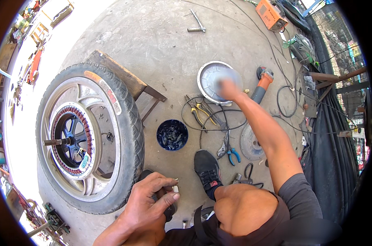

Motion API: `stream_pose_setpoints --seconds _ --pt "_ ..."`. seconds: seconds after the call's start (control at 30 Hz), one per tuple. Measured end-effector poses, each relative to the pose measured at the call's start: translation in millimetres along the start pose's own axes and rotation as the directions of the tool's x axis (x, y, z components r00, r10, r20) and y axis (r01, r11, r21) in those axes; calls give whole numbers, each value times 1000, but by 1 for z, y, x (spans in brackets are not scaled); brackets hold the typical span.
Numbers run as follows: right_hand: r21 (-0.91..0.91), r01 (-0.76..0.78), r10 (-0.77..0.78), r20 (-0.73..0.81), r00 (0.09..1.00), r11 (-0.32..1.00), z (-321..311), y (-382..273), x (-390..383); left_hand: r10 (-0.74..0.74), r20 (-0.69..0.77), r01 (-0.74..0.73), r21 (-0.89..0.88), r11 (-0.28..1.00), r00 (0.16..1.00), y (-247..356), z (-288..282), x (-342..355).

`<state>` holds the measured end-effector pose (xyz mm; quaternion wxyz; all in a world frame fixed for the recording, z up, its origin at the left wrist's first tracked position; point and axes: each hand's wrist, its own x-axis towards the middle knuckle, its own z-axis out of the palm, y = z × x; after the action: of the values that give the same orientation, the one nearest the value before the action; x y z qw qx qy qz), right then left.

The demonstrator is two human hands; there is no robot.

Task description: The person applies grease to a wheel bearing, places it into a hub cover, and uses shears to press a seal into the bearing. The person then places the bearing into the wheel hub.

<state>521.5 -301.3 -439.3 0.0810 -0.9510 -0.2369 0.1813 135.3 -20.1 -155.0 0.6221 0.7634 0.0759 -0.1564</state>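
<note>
My left hand (153, 197) is closed in a pinch at the lower middle, with a small white piece (175, 189) between thumb and fingers. My right hand (230, 90) reaches over a round, shallow metal cover (201, 87) lying on the floor; motion smears its fingers and hides whether they hold anything. Left of me is a motor wheel (132, 135) with a black tyre and cast spokes. Inside its hub sits a stator (89, 135) with reddish-brown windings and a protruding shaft (57, 142). A dark blue bowl (159, 141) on the floor contains dark, flat pieces.
A wooden stool (124, 76) touches the tyre. Beside the cover lies an angle grinder (260, 88). Yellow-handled pliers (201, 110), blue-handled pliers (234, 156), a metal disc (248, 145) and loose cables surround my right arm. Farther off are a T-shaped wrench (197, 25) and an orange machine (271, 15).
</note>
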Motion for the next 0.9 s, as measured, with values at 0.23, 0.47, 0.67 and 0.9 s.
stream_pose_setpoints --seconds 0.23,0.47,0.67,0.9 --pt "251 -474 536 -375 756 844 -24 -8 -40 -11 -2 11 -20 1000 1000 -2 -2 -6" --pt "857 -466 656 225 721 219 -12 16 -48 -27 -13 27 -29 999 1000 0 0 -7" --pt "932 -358 563 269 782 52 -25 -8 -47 25 -8 -25 0 1000 1000 -1 -1 -9" --pt "988 -153 567 145 811 -33 -9 -55 -6 -9 -3 9 -27 1000 1000 -2 -1 -9"
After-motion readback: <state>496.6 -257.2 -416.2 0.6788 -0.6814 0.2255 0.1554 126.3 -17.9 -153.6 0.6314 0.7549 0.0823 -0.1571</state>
